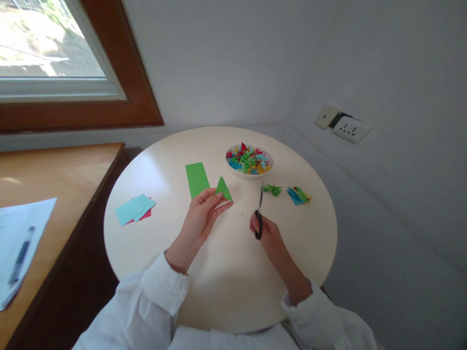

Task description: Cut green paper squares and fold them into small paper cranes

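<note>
Between the thumb and fingers of my left hand (204,210) is a folded green paper triangle (223,189), its point upward. My right hand (269,232) grips black-handled scissors (259,221) with the blades pointing away from me, apart from the triangle. Behind my left hand a green paper strip (197,179) lies flat, its near end hidden by the fingers. Just beyond the scissors rest small folded green paper pieces (274,190). A thin dark sliver (243,215) lies on the table between my hands.
A white bowl (250,176) full of colourful folded paper pieces stands at the back of the round white table (226,296). Coloured strips (298,195) lie at right, light-blue and red sheets (135,209) at left. A wooden desk (73,165) holds papers and a pen (22,255).
</note>
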Motion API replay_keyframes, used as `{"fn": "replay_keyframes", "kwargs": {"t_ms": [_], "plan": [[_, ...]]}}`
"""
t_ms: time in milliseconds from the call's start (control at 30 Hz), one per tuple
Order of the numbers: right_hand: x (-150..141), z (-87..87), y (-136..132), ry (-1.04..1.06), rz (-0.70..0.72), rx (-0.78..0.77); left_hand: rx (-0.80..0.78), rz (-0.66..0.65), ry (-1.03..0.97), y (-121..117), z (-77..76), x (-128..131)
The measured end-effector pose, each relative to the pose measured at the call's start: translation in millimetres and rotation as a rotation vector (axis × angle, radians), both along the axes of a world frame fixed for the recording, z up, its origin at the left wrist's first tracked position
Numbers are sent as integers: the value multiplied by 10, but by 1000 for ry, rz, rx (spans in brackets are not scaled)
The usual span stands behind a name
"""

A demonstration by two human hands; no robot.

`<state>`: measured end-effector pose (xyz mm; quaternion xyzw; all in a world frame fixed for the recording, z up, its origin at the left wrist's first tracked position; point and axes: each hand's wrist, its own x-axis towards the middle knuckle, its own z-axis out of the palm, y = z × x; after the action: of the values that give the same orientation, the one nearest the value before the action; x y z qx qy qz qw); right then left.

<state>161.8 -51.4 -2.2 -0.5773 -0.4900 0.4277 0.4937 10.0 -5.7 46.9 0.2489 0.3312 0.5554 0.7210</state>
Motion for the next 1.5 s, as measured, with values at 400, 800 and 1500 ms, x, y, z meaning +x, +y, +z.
{"fn": "replay_keyframes", "kwargs": {"t_ms": [400, 800, 1500], "plan": [[265, -46, 162, -328, -146, 32, -10, 6, 146, 73, -209, -180], [-769, -156, 523, 716, 117, -79, 33, 314, 193, 287, -401, -528], [1001, -329, 454, 354, -202, 113, 50, 261, 209, 231, -324, -544]]}}
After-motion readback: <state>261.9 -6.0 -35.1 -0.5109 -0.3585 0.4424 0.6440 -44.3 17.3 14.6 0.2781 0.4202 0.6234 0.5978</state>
